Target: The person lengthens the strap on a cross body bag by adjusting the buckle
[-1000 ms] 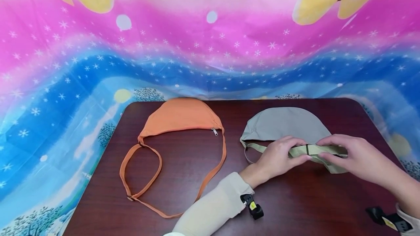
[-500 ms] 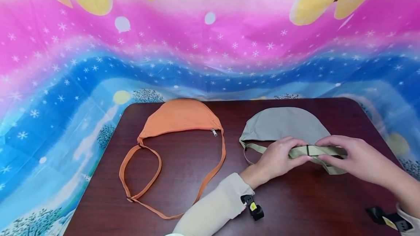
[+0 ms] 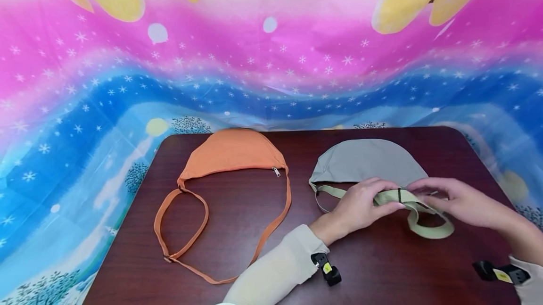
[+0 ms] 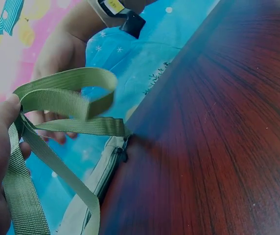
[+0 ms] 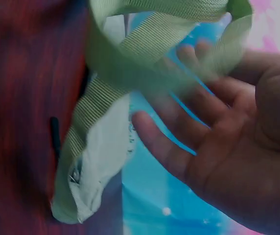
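Observation:
A grey-green waist bag (image 3: 369, 161) lies on the right half of the table. Its light green webbing strap (image 3: 432, 233) is raised in front of the bag, a loose loop hanging to the right. My left hand (image 3: 358, 206) pinches the strap close to its dark slider buckle (image 3: 399, 195), with thumb and fingers on either side. My right hand (image 3: 466, 203) is just right of the buckle, beside the loop. In the right wrist view, the fingers (image 5: 167, 147) of that hand are spread loosely behind the blurred strap, grasping nothing visible.
An orange waist bag (image 3: 237, 152) lies on the left half of the dark wood table (image 3: 382, 267). Its orange strap (image 3: 271, 227) loops towards the front edge, partly under my left sleeve (image 3: 275, 262). A printed cloth backdrop (image 3: 254, 60) stands behind the table.
My right fingers have come off the folded strap they were gripping. The strap's free loop has dropped and opened towards the table. My left hand stays where it was.

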Action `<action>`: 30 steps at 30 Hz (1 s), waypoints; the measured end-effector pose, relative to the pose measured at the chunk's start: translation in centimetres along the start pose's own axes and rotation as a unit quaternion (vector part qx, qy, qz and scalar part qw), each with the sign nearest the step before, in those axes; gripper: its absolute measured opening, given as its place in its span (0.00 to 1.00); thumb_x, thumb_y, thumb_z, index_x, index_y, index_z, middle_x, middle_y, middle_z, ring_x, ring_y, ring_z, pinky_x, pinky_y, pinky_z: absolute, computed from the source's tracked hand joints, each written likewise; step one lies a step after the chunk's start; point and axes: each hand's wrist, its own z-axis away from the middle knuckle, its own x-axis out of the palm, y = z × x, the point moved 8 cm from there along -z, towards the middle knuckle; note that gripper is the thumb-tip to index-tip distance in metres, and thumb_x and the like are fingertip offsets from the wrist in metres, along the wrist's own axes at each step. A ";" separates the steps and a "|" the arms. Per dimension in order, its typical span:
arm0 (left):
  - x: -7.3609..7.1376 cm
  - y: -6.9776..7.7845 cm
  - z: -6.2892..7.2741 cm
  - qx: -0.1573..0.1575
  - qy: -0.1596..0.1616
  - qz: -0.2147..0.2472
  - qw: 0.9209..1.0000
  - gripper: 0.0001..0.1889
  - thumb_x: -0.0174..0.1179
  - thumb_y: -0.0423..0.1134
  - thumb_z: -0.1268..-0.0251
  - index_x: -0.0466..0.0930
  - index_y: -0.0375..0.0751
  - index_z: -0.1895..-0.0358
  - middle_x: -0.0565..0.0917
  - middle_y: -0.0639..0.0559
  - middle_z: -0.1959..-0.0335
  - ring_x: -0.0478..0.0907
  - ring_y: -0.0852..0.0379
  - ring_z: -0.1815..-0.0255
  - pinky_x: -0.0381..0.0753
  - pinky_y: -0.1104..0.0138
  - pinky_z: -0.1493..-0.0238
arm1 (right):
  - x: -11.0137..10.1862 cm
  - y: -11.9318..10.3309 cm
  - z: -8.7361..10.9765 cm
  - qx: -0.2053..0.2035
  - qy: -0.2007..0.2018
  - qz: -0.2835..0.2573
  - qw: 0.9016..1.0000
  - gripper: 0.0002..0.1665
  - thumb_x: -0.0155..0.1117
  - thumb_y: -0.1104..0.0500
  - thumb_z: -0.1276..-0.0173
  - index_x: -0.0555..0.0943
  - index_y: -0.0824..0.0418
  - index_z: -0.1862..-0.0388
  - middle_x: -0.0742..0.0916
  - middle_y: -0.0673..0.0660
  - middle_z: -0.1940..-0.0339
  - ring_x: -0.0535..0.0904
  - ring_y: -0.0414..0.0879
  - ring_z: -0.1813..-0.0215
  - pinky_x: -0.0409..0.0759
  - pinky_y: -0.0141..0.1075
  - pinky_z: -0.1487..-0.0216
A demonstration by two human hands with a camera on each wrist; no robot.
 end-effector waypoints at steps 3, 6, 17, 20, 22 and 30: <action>0.0 -0.1 0.0 0.000 0.003 0.000 1.000 0.19 0.65 0.52 0.30 0.82 0.50 0.41 0.83 0.61 0.47 0.75 0.73 0.45 0.65 0.85 0.44 | 1.4 0.2 -0.3 -0.024 -0.052 -0.010 0.998 0.21 0.62 0.69 0.27 0.80 0.57 0.37 0.85 0.41 0.44 0.79 0.30 0.45 0.80 0.30 0.56; -0.1 -0.2 0.1 -0.002 0.008 -0.003 1.000 0.19 0.66 0.52 0.30 0.82 0.50 0.41 0.84 0.61 0.47 0.76 0.72 0.45 0.66 0.85 0.43 | 2.1 0.1 -0.6 -0.039 -0.058 -0.012 0.997 0.22 0.65 0.68 0.28 0.81 0.56 0.38 0.85 0.41 0.45 0.79 0.30 0.45 0.79 0.28 0.54; -0.3 -0.3 0.1 -0.003 0.021 0.005 1.000 0.19 0.67 0.52 0.31 0.83 0.50 0.42 0.83 0.61 0.47 0.75 0.73 0.45 0.65 0.85 0.43 | 2.5 -0.5 -0.9 -0.045 -0.031 -0.031 0.998 0.17 0.59 0.71 0.25 0.85 0.55 0.46 0.88 0.45 0.54 0.81 0.35 0.54 0.77 0.28 0.58; -0.4 -0.4 0.2 -0.001 0.027 0.011 1.000 0.18 0.68 0.51 0.32 0.82 0.50 0.43 0.83 0.61 0.48 0.74 0.74 0.47 0.65 0.86 0.44 | 2.3 -0.1 -0.6 -0.029 -0.020 -0.036 0.999 0.15 0.55 0.71 0.23 0.84 0.55 0.52 0.86 0.46 0.62 0.80 0.41 0.62 0.75 0.31 0.64; -0.6 -0.4 0.2 0.005 0.036 0.014 0.999 0.18 0.68 0.50 0.32 0.83 0.50 0.43 0.83 0.61 0.49 0.74 0.74 0.49 0.66 0.86 0.46 | 2.2 0.3 -0.4 -0.013 -0.018 -0.043 0.999 0.13 0.53 0.70 0.22 0.83 0.55 0.55 0.84 0.46 0.67 0.77 0.44 0.66 0.72 0.34 0.68; -2.8 -0.7 0.6 0.023 0.073 0.073 0.994 0.18 0.72 0.43 0.35 0.82 0.43 0.45 0.84 0.55 0.53 0.74 0.68 0.55 0.70 0.83 0.50 | 0.7 3.6 1.9 0.164 0.000 0.024 0.986 0.13 0.53 0.55 0.17 0.82 0.58 0.58 0.76 0.51 0.74 0.64 0.41 0.81 0.67 0.37 0.79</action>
